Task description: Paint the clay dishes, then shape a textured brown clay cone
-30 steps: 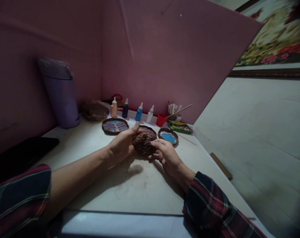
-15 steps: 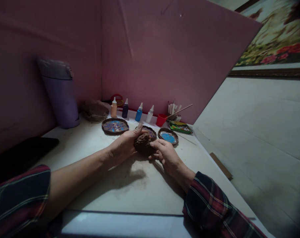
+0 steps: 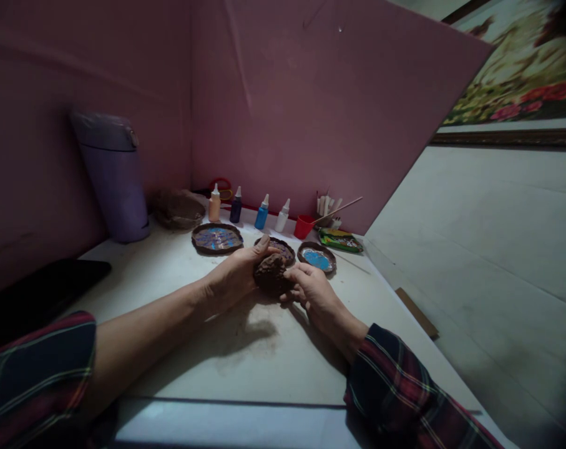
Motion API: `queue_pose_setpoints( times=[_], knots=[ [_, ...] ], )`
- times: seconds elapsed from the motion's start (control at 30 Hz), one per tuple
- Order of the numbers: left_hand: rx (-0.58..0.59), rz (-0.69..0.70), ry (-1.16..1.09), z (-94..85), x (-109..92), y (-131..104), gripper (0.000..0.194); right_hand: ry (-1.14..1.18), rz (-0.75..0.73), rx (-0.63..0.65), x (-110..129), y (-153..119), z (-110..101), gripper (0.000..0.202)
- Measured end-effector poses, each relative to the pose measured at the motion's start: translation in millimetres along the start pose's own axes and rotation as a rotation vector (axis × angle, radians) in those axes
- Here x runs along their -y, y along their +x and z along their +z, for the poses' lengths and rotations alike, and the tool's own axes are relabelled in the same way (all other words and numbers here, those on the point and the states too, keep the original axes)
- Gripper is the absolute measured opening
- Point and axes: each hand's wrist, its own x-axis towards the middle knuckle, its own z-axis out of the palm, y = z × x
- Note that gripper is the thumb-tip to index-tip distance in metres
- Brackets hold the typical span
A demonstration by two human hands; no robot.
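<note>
A lump of dark brown clay (image 3: 272,277), bumpy along its upper part, is held above the white table between both hands. My left hand (image 3: 238,271) grips its left side, thumb raised along the top. On the right edge, the fingertips of my right hand (image 3: 313,290) pinch the clay. Just behind it lies a small clay dish (image 3: 287,249) with purplish paint, partly hidden by the hands. To the right is a clay dish with blue paint (image 3: 317,259), and to the left a larger clay dish (image 3: 217,239) streaked blue and purple.
Paint bottles in peach (image 3: 214,204), dark purple (image 3: 236,206), blue (image 3: 261,213) and white (image 3: 283,216) line the back. Beside them stands a red cup (image 3: 304,227) with a brush. A green packet (image 3: 341,240), bagged clay (image 3: 178,209) and a purple tumbler (image 3: 115,181) surround the area.
The clay lump has tilted very slightly in the hands. Both hands keep nearly the same place and grip; nothing else has moved.
</note>
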Motion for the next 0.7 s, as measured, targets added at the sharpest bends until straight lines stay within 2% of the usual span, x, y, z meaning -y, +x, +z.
queue_pose_setpoints(
  times=[0.2, 0.37, 0.7],
  knots=[
    [-0.101, -0.065, -0.055, -0.1, -4.1, -2.5, 0.043, 0.039, -0.037, 0.054, -0.8, -1.1, -3.0, 0.014],
    [-0.232, -0.047, -0.069, 1.5, -6.2, -2.4, 0.041, 0.066, -0.052, 0.080, -3.9, 1.2, -5.7, 0.021],
    [-0.223, -0.056, -0.083, -1.6, -5.4, -0.7, 0.041, 0.049, -0.043, 0.074, -1.8, -0.9, -4.8, 0.020]
  ],
)
